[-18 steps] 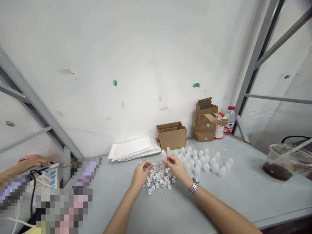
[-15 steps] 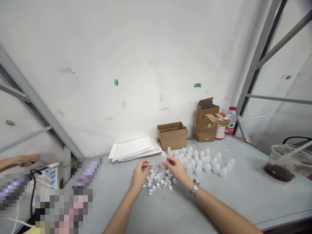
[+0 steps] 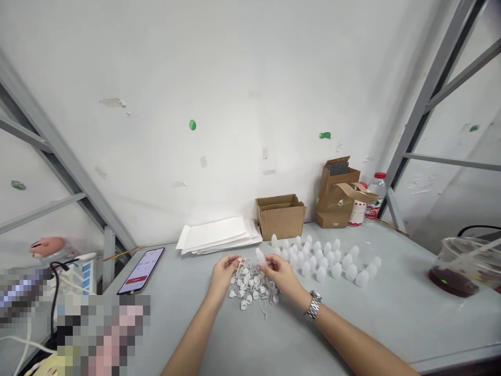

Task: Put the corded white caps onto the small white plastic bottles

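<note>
My right hand (image 3: 277, 272) pinches a translucent white plastic bulb-shaped piece (image 3: 260, 256) between thumb and fingers, its narrow end up and slightly tilted. Just left of it, my left hand (image 3: 224, 275) is closed in a pinch on a thin white strip-like piece (image 3: 241, 260), mostly hidden by the fingertips. The two held pieces are apart. Below and between both hands lies a loose pile of small white caps with thin tails (image 3: 250, 287). Several more translucent bulb-shaped pieces (image 3: 321, 261) stand upright on the table right of my right hand.
White envelopes (image 3: 215, 235) and an open cardboard box (image 3: 282, 222) stand against the wall. Further right are a brown paper bag (image 3: 332, 203), bottles (image 3: 376, 196) and a plastic tub with dark liquid (image 3: 454, 277). A phone (image 3: 141, 271) and a power strip (image 3: 88, 274) lie left.
The view has shifted slightly. My right hand has tilted the bulb-shaped piece a little leftward. My left fingers still pinch, and the strip now points up. An arm at the far left has left view.
</note>
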A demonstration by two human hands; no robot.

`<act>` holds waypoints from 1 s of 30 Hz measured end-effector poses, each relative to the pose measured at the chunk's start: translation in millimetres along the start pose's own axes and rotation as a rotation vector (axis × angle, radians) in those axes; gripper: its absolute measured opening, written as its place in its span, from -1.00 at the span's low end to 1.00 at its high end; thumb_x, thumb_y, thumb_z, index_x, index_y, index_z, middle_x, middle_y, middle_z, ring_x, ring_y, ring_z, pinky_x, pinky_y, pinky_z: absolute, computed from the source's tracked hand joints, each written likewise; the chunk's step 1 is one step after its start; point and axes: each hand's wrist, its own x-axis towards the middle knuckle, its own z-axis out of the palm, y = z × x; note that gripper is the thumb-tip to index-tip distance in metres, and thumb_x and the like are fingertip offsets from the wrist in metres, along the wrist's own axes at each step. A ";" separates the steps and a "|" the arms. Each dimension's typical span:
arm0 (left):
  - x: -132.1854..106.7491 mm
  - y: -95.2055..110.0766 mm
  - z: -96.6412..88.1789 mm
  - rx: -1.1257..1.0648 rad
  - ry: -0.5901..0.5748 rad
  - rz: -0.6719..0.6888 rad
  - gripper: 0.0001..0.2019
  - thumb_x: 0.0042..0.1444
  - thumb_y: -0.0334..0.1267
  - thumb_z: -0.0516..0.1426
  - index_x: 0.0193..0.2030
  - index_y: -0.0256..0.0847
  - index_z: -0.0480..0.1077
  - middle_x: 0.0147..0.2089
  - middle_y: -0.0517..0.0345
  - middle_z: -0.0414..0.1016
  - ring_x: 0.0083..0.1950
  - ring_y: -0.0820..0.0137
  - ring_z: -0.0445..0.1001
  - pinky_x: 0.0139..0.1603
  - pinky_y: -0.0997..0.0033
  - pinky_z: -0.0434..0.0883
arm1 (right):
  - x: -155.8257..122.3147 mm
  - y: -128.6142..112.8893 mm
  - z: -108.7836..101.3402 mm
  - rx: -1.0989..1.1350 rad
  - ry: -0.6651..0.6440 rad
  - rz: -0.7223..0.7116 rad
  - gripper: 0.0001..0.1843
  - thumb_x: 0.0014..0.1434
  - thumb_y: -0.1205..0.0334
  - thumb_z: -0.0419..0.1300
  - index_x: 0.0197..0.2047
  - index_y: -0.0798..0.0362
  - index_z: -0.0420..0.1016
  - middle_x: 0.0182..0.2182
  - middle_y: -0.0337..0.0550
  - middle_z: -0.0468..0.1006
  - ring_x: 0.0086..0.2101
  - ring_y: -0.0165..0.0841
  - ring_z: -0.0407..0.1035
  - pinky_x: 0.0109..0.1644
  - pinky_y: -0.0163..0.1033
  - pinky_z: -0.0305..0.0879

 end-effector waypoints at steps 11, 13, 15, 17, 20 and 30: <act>-2.8 7.0 0.6 -0.118 0.064 0.023 -0.73 -0.25 -0.10 0.23 -0.50 -0.25 0.32 -0.35 -0.01 0.54 -0.29 0.29 0.49 -0.21 0.31 0.34 | -4.1 -8.1 0.1 -0.195 0.048 -0.020 -0.74 -0.03 0.09 0.15 -0.34 0.12 0.38 -0.56 -0.29 0.31 -0.53 -0.44 0.18 -0.43 -0.33 0.13; -3.6 9.8 0.9 -0.144 0.050 -0.010 -0.69 -0.28 -0.09 0.24 -0.47 -0.26 0.31 -0.40 -0.01 0.54 -0.36 0.29 0.50 -0.27 0.30 0.36 | -4.7 -8.9 0.5 -0.216 0.050 -0.029 -0.75 -0.02 0.09 0.15 -0.34 0.12 0.38 -0.56 -0.29 0.31 -0.53 -0.44 0.18 -0.43 -0.33 0.13; -4.9 13.0 0.2 -0.170 0.048 -0.005 -0.65 -0.26 -0.09 0.24 -0.35 -0.26 0.33 -0.38 0.01 0.55 -0.36 0.30 0.51 -0.27 0.31 0.36 | -5.5 -10.1 1.0 -0.233 0.048 -0.035 -0.75 -0.02 0.09 0.14 -0.34 0.12 0.39 -0.55 -0.28 0.32 -0.52 -0.43 0.18 -0.42 -0.32 0.14; -6.2 15.4 -0.6 -0.201 0.040 0.004 -0.59 -0.22 -0.09 0.22 -0.22 -0.25 0.34 -0.34 0.03 0.55 -0.34 0.31 0.51 -0.23 0.32 0.36 | -7.1 -12.1 1.6 -0.244 0.032 -0.049 -0.74 0.00 0.09 0.13 -0.33 0.12 0.40 -0.54 -0.26 0.34 -0.51 -0.42 0.19 -0.41 -0.32 0.14; -7.6 17.1 -0.3 -0.273 0.039 -0.029 -0.64 -0.17 -0.13 0.21 -0.21 -0.26 0.36 -0.30 0.02 0.55 -0.29 0.30 0.52 -0.18 0.33 0.35 | -11.9 -16.0 3.6 -0.267 -0.021 -0.089 -0.72 0.01 0.07 0.13 -0.31 0.12 0.41 -0.53 -0.25 0.36 -0.49 -0.42 0.21 -0.39 -0.32 0.16; -15.9 22.1 8.5 -0.671 -0.122 -0.304 -0.93 -0.03 -0.36 0.14 -0.37 -0.27 0.36 -0.05 -0.08 0.46 0.01 0.28 0.40 -0.03 0.38 0.32 | -23.0 -20.8 15.2 -0.318 -0.147 -0.086 -0.75 0.04 0.11 0.12 -0.31 0.12 0.44 -0.57 -0.28 0.35 -0.52 -0.45 0.18 -0.43 -0.36 0.12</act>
